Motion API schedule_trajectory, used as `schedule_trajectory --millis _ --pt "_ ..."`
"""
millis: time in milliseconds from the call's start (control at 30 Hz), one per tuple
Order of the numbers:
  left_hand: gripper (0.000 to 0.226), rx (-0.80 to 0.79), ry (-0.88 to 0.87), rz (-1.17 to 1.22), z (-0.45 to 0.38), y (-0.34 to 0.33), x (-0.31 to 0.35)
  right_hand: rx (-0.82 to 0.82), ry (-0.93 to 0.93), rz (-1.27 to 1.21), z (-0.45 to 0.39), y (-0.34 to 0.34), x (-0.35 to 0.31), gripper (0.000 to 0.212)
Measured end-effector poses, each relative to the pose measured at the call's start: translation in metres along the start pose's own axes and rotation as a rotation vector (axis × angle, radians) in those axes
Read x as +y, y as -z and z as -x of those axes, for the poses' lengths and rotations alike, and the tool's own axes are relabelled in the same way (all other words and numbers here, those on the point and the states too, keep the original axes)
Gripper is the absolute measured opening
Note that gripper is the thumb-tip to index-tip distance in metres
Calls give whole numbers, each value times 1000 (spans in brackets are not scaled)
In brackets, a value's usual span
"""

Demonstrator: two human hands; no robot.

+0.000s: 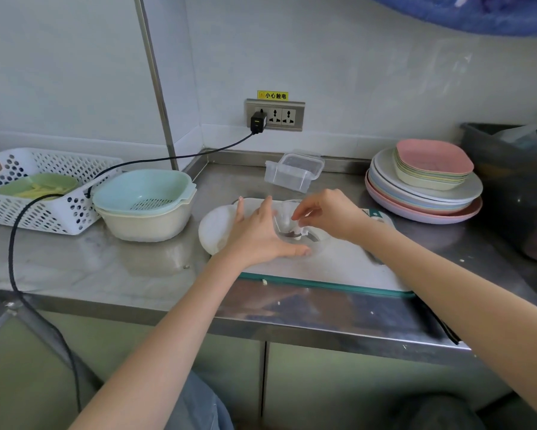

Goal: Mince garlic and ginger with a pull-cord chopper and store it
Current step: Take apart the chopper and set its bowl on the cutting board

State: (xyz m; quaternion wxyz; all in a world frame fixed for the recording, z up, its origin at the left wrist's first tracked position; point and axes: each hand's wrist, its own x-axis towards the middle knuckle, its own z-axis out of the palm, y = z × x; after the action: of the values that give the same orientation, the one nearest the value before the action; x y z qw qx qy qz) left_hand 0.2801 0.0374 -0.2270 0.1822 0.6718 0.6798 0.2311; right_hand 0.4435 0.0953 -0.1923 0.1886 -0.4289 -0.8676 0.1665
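Observation:
The clear chopper bowl (pixel 318 242) stands on a white cutting board (pixel 338 268) with a teal edge. My left hand (pixel 258 232) holds the bowl from its left side, fingers up along the wall and thumb round the front. My right hand (pixel 331 212) reaches over the bowl and pinches the top of the white blade insert (pixel 301 234) inside it. The chopper's round white lid (pixel 213 228) lies at the board's left end, partly behind my left hand. A clear lidded storage box (pixel 295 172) sits behind the board near the wall.
A pale blue colander in a cream bowl (pixel 143 203) stands left of the board, with a white perforated basket (pixel 43 190) further left. A black cable (pixel 12 243) trails across the counter. Stacked plates (pixel 425 187) and a dark bin (pixel 515 187) stand at the right.

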Motion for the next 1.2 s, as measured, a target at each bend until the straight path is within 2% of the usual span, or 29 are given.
schedule_trajectory --millis 233,400,567,767,1033,1200 --pt "126 2 -10 -23 4 2 4 -66 32 166 -9 -2 -1 15" --pt "124 3 -15 -42 6 4 5 -57 0 117 -10 -3 1 13" --pt "118 -2 -31 -85 7 5 7 83 -18 26 -10 6 3 11" --pt "112 17 -52 -84 10 5 12 -15 -8 144 -11 -8 1 15" --pt "117 30 -62 -104 6 3 8 -113 -65 318 -26 -3 -13 13" --pt "120 52 -78 -120 2 -1 2 -214 -95 438 -29 0 -17 20"
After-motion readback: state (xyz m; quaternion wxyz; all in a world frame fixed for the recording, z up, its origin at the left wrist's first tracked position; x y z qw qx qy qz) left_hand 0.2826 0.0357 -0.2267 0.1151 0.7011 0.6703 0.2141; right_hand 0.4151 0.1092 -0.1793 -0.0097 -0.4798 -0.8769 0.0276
